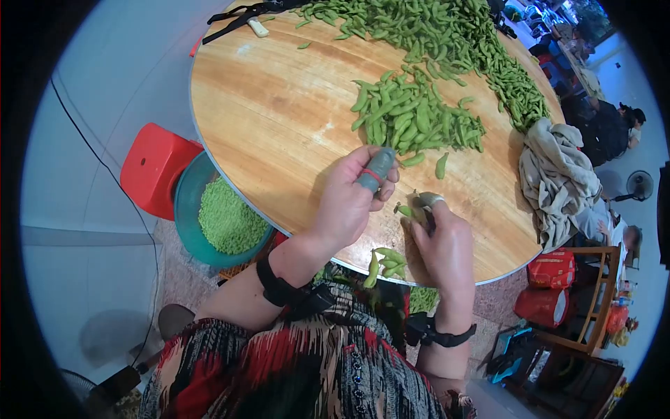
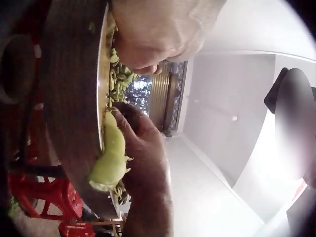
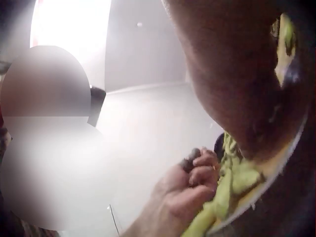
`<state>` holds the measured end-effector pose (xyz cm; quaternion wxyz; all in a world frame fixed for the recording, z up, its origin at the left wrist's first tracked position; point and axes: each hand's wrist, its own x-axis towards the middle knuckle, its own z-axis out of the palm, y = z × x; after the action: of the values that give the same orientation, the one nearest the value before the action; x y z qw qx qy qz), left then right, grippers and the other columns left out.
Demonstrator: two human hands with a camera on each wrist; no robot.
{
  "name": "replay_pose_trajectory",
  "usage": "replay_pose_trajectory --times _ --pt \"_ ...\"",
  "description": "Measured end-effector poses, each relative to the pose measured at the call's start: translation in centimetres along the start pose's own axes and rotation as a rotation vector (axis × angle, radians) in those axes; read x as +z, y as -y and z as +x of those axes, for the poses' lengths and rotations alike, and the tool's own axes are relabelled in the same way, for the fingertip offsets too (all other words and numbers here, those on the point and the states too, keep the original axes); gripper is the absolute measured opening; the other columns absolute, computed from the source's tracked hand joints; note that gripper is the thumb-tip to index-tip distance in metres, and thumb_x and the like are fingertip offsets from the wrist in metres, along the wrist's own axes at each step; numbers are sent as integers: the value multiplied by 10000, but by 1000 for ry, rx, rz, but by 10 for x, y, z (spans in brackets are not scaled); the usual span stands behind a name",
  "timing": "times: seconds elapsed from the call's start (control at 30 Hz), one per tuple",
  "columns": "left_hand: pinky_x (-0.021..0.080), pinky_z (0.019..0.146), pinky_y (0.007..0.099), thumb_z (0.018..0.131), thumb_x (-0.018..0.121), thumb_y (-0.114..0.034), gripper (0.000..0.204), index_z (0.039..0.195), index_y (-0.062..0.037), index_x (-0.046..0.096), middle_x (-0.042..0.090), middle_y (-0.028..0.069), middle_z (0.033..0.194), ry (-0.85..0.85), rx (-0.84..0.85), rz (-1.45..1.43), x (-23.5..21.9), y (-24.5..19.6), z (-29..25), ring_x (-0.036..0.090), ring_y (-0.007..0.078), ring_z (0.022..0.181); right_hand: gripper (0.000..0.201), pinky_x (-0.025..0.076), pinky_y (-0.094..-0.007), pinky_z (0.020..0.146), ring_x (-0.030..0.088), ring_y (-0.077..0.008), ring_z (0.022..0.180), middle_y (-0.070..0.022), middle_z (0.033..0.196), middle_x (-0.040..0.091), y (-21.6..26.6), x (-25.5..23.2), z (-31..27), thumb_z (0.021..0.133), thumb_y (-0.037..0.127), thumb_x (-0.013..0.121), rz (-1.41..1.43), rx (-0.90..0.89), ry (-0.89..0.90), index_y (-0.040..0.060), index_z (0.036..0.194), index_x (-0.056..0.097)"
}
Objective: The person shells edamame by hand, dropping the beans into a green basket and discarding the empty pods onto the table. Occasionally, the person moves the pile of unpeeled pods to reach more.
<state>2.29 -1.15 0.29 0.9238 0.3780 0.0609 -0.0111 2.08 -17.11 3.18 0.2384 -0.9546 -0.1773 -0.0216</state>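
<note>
My right hand (image 1: 447, 244) pinches a green soybean pod (image 1: 405, 210) between thumb and covered forefinger, low over the round wooden table (image 1: 279, 140). To its left, my left hand (image 1: 352, 199) is raised with fingers curled; no pod shows in it. A grey-green cover with a red band (image 1: 377, 170) wraps its thumb. A few pods (image 1: 391, 262) lie at the near table edge, between my forearms; one hangs past the rim in the left wrist view (image 2: 111, 163). Ahead of my hands sits a small heap of pods (image 1: 412, 115), with two loose pods beside it.
A large pile of pods (image 1: 433, 28) covers the far side. A crumpled cloth (image 1: 558, 178) hangs at the right edge. Below left, a green basin (image 1: 185, 223) holds shelled beans (image 1: 230, 216) beside a red stool (image 1: 153, 167). A wooden chair (image 1: 593, 300) and people are at right.
</note>
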Motion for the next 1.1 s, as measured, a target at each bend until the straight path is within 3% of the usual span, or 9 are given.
replay_pose_trajectory --times 0.03,0.17,0.23,0.27,0.33,0.37,0.7,0.93,1.1 --pt "283 479 137 867 445 -24 167 1006 -67 527 506 10 800 -3 -3 3 -1 0 0 432 43 618 195 456 -402 559 581 -347 662 -223 712 581 1 7 0 758 176 660 32 38 -29 39 872 581" --pt "280 480 136 862 478 -27 225 1068 -47 566 505 -23 772 68 -85 126 3 1 -4 421 25 615 181 451 -370 508 590 -286 558 -155 643 594 -15 20 3 790 165 636 -84 -25 -162 30 888 566" --pt "281 483 137 858 491 -26 238 1079 -44 579 504 -36 761 82 -130 156 4 0 -4 421 18 619 160 392 -280 418 508 -141 446 -40 571 547 -24 20 4 827 165 611 607 90 -131 26 881 554" --pt "285 484 138 852 509 -31 233 1072 -48 586 520 -38 772 179 -212 153 2 0 -4 426 15 624 160 392 -280 418 508 -141 446 -40 571 547 -27 14 1 827 165 611 607 90 -127 26 881 554" --pt "288 486 138 846 528 -35 229 1065 -52 592 536 -41 783 279 -298 152 2 1 -6 432 11 629 142 295 -187 390 397 -25 452 42 572 474 -19 -6 -3 858 166 583 1337 430 202 28 873 551" --pt "289 486 139 838 551 -46 198 1029 -60 602 554 -37 792 299 -293 158 3 0 -7 435 7 629 130 235 -163 388 343 -8 446 37 593 474 -15 -3 -4 863 159 575 1389 437 167 35 889 542" --pt "341 521 155 820 619 -78 47 852 -59 590 595 -25 778 199 -81 234 -1 5 -6 460 3 623 265 276 -188 461 341 -38 494 34 608 443 0 -9 -15 944 247 399 1348 284 393 15 865 501" --pt "436 665 200 816 605 -50 33 837 -34 585 600 -10 786 198 -25 437 8 -1 -13 525 45 723 152 260 -177 437 331 -31 485 31 606 449 7 -8 -13 927 136 407 1267 391 293 22 912 506" --pt "445 660 199 823 610 -81 57 847 -36 586 583 -2 825 413 -170 134 -1 4 -9 544 67 736 162 234 -161 381 307 -27 418 -9 618 492 -1 -10 -16 929 150 433 1641 497 431 11 979 499"
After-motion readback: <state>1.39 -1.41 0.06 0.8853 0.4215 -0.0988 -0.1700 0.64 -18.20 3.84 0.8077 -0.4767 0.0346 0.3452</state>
